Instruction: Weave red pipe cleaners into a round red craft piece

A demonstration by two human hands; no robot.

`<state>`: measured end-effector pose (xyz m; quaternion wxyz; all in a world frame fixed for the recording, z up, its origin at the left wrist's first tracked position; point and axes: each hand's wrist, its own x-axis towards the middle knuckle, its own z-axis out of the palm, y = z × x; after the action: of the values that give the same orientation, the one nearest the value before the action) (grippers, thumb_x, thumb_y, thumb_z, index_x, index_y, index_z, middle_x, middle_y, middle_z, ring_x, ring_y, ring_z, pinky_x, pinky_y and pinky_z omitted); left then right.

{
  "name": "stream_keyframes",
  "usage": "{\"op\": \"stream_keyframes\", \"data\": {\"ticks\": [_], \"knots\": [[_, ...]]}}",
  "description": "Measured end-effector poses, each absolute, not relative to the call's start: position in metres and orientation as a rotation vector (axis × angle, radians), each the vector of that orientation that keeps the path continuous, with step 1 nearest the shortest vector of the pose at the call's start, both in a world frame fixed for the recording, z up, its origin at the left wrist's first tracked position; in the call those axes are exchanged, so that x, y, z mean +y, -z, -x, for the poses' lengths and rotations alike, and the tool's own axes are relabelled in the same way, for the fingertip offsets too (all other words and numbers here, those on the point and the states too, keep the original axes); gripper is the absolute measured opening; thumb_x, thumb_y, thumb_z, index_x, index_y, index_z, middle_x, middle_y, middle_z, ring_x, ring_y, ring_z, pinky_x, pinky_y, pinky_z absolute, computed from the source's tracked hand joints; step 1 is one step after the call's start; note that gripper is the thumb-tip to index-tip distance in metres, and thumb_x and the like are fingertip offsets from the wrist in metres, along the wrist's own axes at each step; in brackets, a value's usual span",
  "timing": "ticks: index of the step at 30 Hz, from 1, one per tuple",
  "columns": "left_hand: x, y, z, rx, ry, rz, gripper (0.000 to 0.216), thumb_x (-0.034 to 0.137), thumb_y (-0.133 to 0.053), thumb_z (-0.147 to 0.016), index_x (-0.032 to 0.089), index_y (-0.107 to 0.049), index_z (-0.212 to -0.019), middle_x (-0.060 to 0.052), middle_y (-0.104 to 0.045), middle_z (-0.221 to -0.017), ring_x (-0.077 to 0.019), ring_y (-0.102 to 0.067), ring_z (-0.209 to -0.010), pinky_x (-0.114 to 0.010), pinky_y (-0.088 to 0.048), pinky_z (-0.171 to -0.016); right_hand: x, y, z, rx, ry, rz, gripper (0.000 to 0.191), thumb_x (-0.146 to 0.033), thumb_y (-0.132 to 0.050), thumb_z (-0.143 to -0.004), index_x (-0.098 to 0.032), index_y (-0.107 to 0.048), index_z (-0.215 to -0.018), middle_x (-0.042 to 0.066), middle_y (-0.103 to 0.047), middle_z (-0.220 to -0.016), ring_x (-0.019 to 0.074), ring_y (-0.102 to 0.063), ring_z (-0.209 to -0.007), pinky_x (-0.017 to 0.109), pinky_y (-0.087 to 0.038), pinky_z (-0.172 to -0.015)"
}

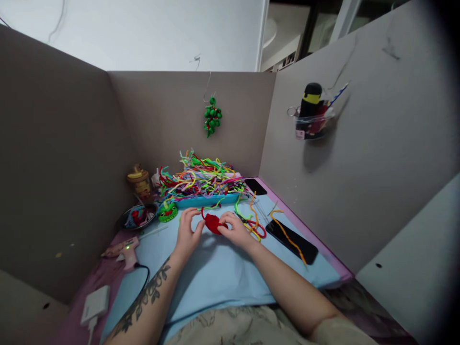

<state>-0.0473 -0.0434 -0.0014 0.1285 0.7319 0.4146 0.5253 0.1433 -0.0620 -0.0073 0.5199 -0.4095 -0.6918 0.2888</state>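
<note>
A small rounded red piece [212,223], seemingly coiled from fuzzy pipe cleaner, is held just above the blue cloth between my two hands. My right hand [233,230] pinches its right side with thumb and fingers. At its left, my left hand [189,229] is curled, thumb against the piece and fingertips at a short red end that sticks up. Left of my hands lies a green fuzzy face-like piece [167,212]. Right of them are scissors [259,231] with red and yellow handles, and loose orange and green pipe cleaners.
A blue tray [201,201] heaped with colourful pipe cleaners stands at the back. A pink glue gun [125,251], white power block [96,304] and dark bowl [122,221] are on the left. Two phones, the nearer a black phone [298,244], lie right. Grey panels [359,143] enclose the table.
</note>
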Motion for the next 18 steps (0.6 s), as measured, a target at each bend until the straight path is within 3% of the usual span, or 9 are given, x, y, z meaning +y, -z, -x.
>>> {"op": "stream_keyframes", "data": {"ticks": [4, 8, 15, 18], "knots": [[-0.039, 0.000, 0.056, 1.201, -1.200, -2.549, 0.013, 0.028, -0.056, -0.083, 0.025, -0.064, -0.093, -0.008, -0.052, -0.121, -0.0273, -0.044, -0.118, -0.049, -0.035, -0.100, -0.061, 0.009, -0.144, -1.702, -0.672, 0.987, 0.005, -0.016, -0.059, -0.073, -0.019, -0.060, -0.070, 0.001, -0.054, -0.084, 0.0160, -0.054, -0.083, 0.030, -0.041, -0.081], [-0.035, 0.001, 0.060, 1.216, -1.135, -2.582, 0.010, 0.027, -0.054, -0.084, 0.023, -0.063, -0.086, -0.008, -0.053, -0.117, -0.0267, -0.044, -0.117, -0.049, -0.035, -0.099, -0.060, 0.009, -0.147, -1.768, -0.661, 0.968, 0.006, -0.015, -0.058, -0.074, -0.019, -0.059, -0.070, 0.001, -0.054, -0.082, 0.0156, -0.053, -0.080, 0.029, -0.041, -0.079], [-0.036, -0.004, 0.057, 1.069, -0.973, -2.536, 0.022, 0.035, -0.046, -0.088, 0.021, -0.060, -0.077, -0.004, -0.061, -0.076, -0.0203, -0.054, -0.078, -0.037, -0.043, -0.081, -0.060, 0.010, -0.150, -1.791, -0.746, 0.993, 0.006, -0.014, -0.056, -0.072, -0.019, -0.061, -0.072, 0.000, -0.058, -0.075, 0.0139, -0.051, -0.070, 0.026, -0.040, -0.069], [-0.038, -0.006, 0.057, 1.084, -0.976, -2.419, 0.022, 0.036, -0.047, -0.086, 0.021, -0.059, -0.077, -0.003, -0.061, -0.072, -0.0184, -0.054, -0.071, -0.032, -0.043, -0.070, -0.060, 0.011, -0.150, -1.755, -0.865, 1.015, 0.008, -0.015, -0.056, -0.071, -0.018, -0.062, -0.073, -0.002, -0.059, -0.070, 0.0121, -0.049, -0.064, 0.023, -0.039, -0.061]]}}
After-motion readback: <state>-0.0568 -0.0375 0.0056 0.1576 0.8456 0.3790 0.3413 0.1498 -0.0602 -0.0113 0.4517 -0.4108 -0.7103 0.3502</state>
